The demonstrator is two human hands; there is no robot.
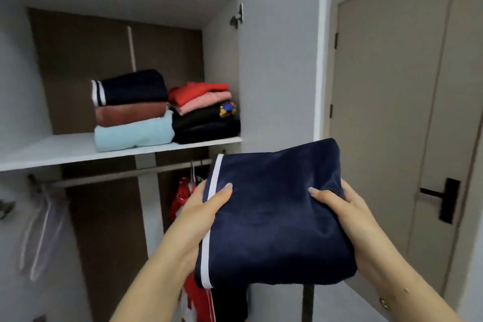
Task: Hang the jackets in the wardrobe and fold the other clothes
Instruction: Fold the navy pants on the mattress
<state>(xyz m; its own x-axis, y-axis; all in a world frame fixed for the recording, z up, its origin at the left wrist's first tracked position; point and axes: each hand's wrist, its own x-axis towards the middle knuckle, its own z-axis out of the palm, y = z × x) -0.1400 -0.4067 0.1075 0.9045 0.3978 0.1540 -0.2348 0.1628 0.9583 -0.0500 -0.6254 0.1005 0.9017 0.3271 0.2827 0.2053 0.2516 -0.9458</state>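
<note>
1. Left hand point(206, 210): grips the left edge of the folded navy garment point(274, 217), thumb on top beside its white stripe, remaining fingers underneath and hidden.
2. Right hand point(347, 217): grips the opposite edge in the same way, thumb pressed on top. The two hands are apart, one clamped on each side of the bundle.
3. Garment: folded into a compact rectangle, held level in mid-air in front of the open wardrobe, below and to the right of the shelf point(78, 150). It touches nothing but the hands.
4. Shelf contents: two stacks side by side. The left stack point(130, 112) runs light blue, rust-brown, then navy on top. The right stack point(203, 112) runs dark items below, pink and red on top.
5. Below the shelf: a hanging rail point(117, 175) carries a red jacket point(183, 196) and, at far left, pale empty hangers point(41, 227). A closed door point(392, 112) stands to the right.
6. Step in hand, as judged: placing this folded piece on the shelf.
7. Recommended practice: keep both grips even so the fold does not sag open; lift clear of the shelf lip; set it squarely on a stack or on bare shelf at left; slide the fingers out flat without dragging layers.
8. Risk noted: the right stack looks uneven, so the left stack or bare shelf appears the steadier seat.
</note>
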